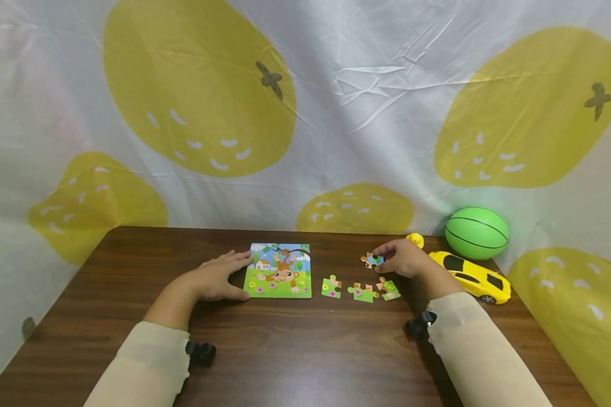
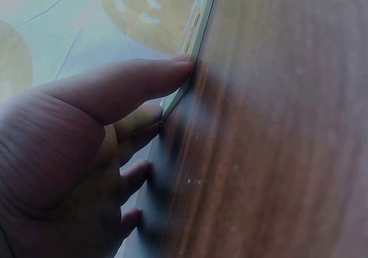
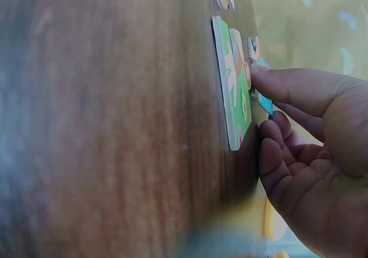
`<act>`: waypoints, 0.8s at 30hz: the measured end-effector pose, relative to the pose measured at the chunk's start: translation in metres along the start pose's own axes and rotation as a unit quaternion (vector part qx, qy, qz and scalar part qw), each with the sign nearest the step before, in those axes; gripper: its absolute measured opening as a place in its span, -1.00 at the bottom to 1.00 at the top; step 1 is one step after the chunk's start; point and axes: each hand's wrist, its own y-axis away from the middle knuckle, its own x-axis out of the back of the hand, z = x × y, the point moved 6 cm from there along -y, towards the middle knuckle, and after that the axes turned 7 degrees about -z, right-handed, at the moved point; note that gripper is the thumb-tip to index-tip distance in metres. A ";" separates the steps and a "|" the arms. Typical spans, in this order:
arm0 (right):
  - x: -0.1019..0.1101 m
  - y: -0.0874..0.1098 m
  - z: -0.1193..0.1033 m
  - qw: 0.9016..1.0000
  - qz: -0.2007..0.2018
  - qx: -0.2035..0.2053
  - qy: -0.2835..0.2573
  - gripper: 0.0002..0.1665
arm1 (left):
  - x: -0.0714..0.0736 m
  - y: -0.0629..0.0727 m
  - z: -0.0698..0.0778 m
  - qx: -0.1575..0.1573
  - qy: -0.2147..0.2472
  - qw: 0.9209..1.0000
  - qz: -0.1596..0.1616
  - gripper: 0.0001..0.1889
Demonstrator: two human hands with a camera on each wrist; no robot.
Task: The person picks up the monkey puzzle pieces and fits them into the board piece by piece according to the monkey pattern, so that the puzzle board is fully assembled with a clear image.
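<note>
A square monkey-picture puzzle board (image 1: 277,271) lies flat on the table. My left hand (image 1: 218,277) touches its left side, the thumb at the near-left corner and fingers higher up that edge. In the left wrist view the thumb (image 2: 155,80) meets the board's thin edge (image 2: 198,39). On the right, my right hand (image 1: 404,258) pinches a blue-and-brown puzzle piece (image 1: 370,260) between thumb and fingers. Three loose pieces lie nearer: a green one (image 1: 331,287), a wider one (image 1: 364,292) and a tilted one (image 1: 388,288). The right wrist view shows the pinched piece (image 3: 264,103) partly hidden.
Right of the right hand stands a yellow toy car (image 1: 473,277), close to the right forearm. Behind it are a green ball (image 1: 477,233) and a small yellow duck (image 1: 415,240). A fruit-printed cloth (image 1: 356,141) hangs behind the wooden table (image 1: 305,350).
</note>
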 end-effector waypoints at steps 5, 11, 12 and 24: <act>0.000 -0.001 -0.001 1.000 0.015 0.007 -0.003 -0.51 | 0.000 0.001 0.001 -0.001 0.003 1.000 -0.001 0.02; 0.000 -0.002 -0.007 0.999 0.038 0.030 -0.003 -0.57 | 0.001 0.000 0.001 0.001 0.003 1.000 -0.001 0.02; -0.001 -0.001 -0.010 0.999 0.036 0.038 -0.004 -0.56 | 0.001 0.000 0.001 0.001 0.003 1.000 -0.001 0.02; -0.012 0.005 -0.056 0.991 0.002 0.095 -0.098 -0.52 | 0.001 0.001 0.002 0.006 0.002 1.000 -0.001 0.02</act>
